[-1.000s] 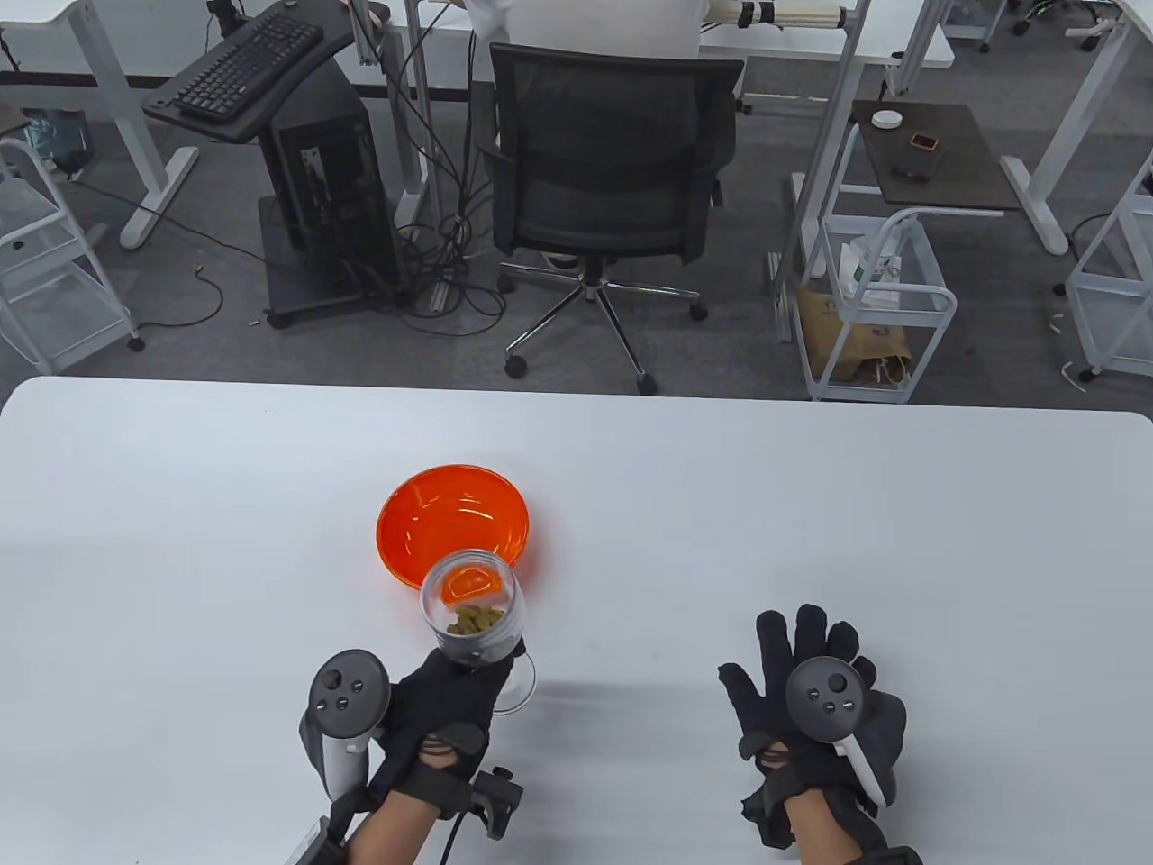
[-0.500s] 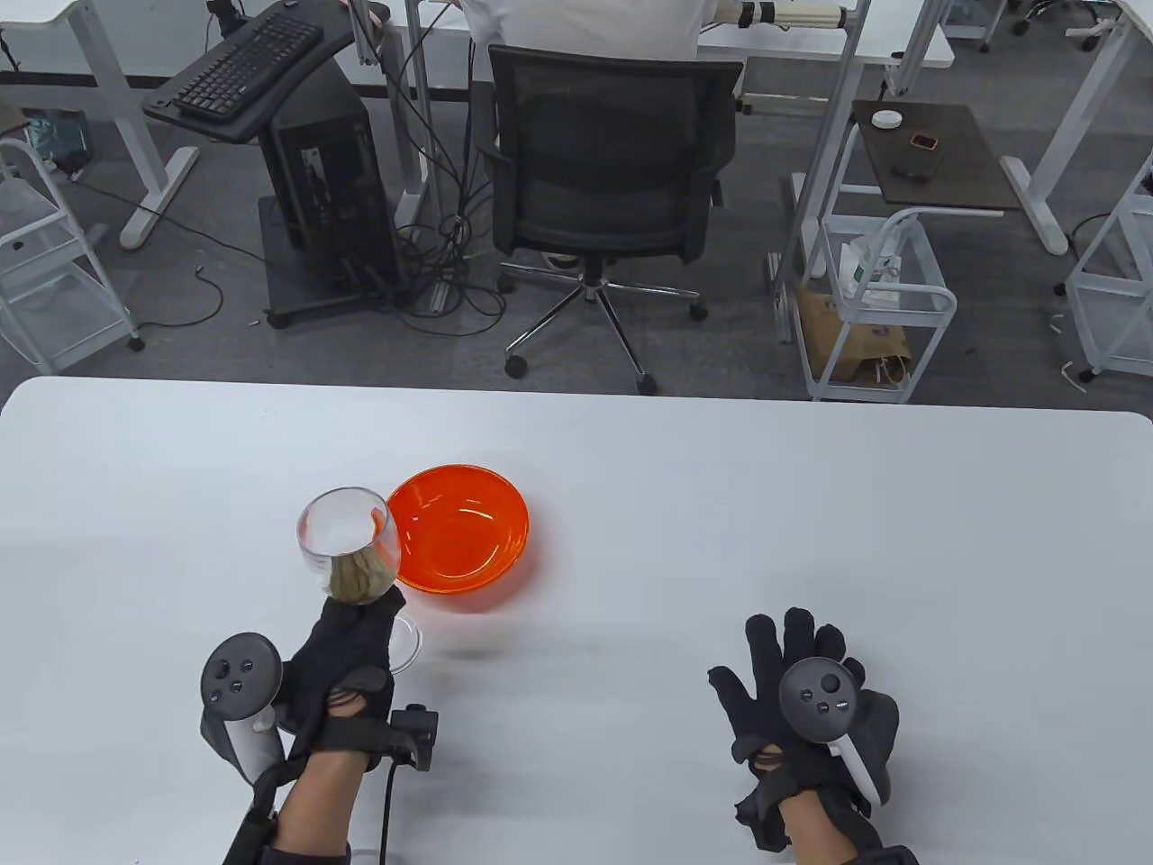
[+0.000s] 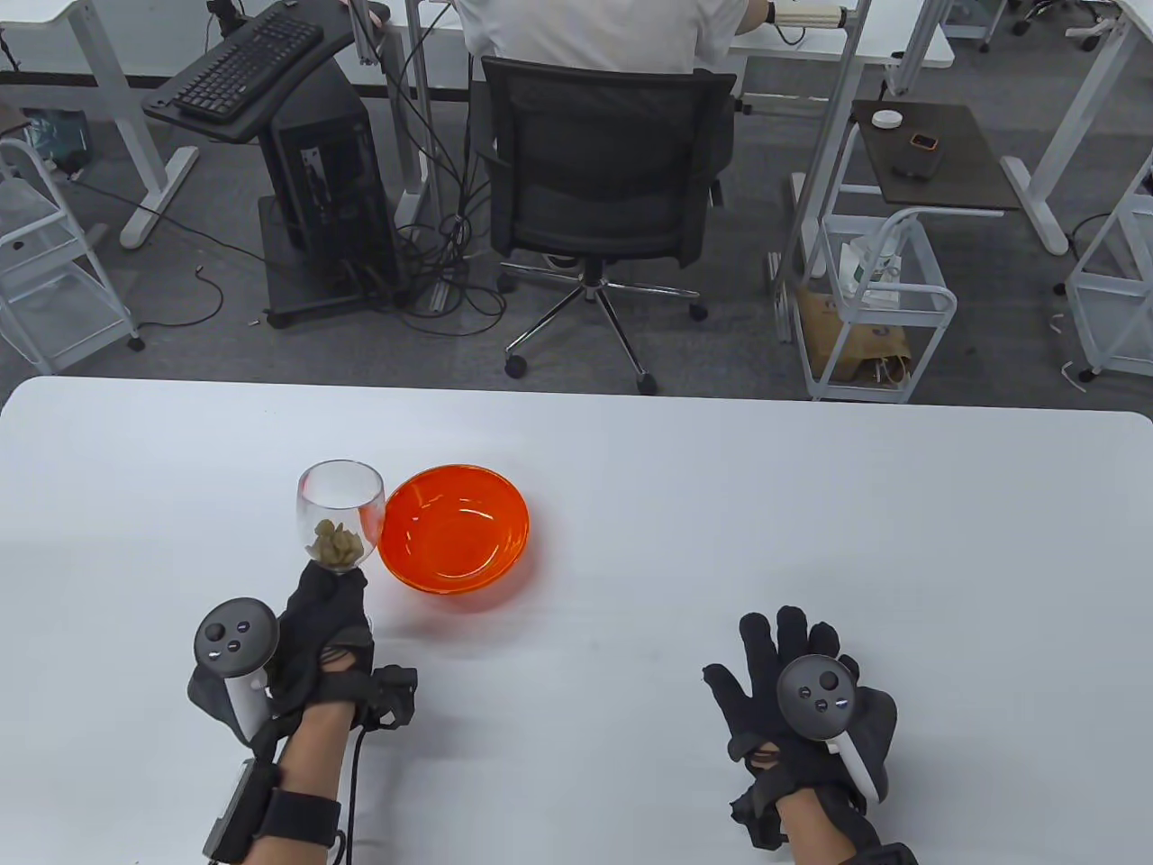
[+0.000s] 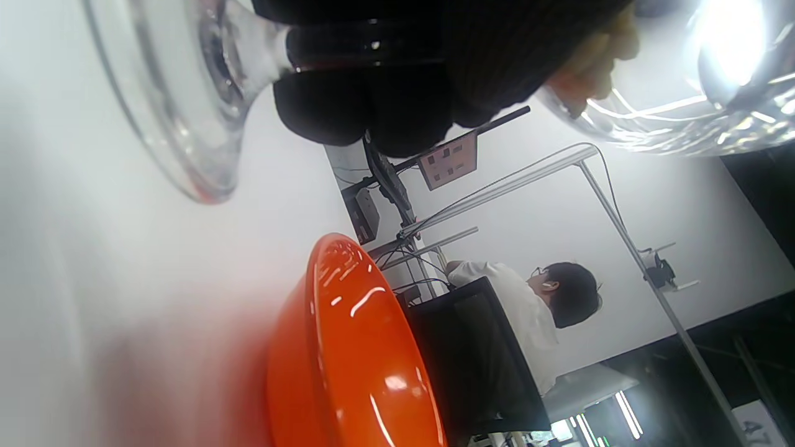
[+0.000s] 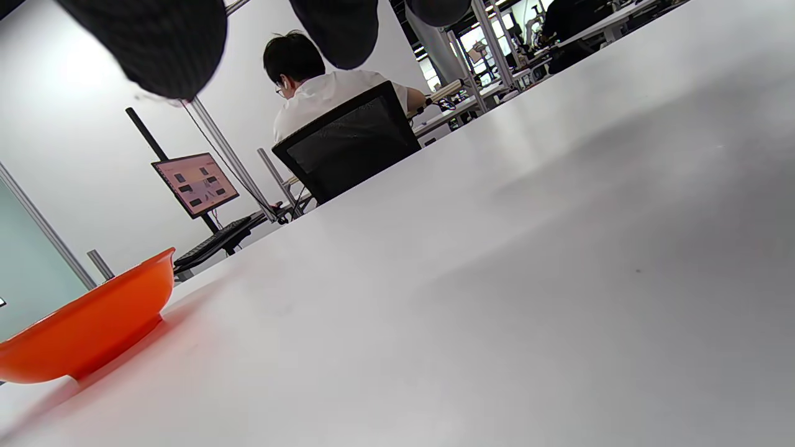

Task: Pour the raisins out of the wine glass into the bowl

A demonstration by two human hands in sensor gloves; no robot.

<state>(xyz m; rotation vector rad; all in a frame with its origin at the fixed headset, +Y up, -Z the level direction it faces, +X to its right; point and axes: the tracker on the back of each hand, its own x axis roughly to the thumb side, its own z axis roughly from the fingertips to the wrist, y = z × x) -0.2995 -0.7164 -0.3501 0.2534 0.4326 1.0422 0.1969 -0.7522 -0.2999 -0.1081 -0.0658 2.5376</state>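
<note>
A clear wine glass point(image 3: 340, 509) with a small heap of raisins point(image 3: 338, 545) in it stands upright just left of the orange bowl point(image 3: 454, 527). My left hand point(image 3: 320, 617) grips the glass by its stem, just under the cup. In the left wrist view the glass foot point(image 4: 180, 105) is a little off the white table, with the bowl point(image 4: 348, 354) beside it. The bowl looks empty. My right hand point(image 3: 793, 676) lies flat and open on the table at the right, holding nothing; the bowl point(image 5: 87, 323) shows at the left of its wrist view.
The white table point(image 3: 721, 505) stretches wide around both hands. Beyond its far edge are a black office chair point(image 3: 603, 180) with a seated person, desks and carts.
My left hand has carried the glass from in front of the bowl to its left side and farther from me. The right hand has barely moved.
</note>
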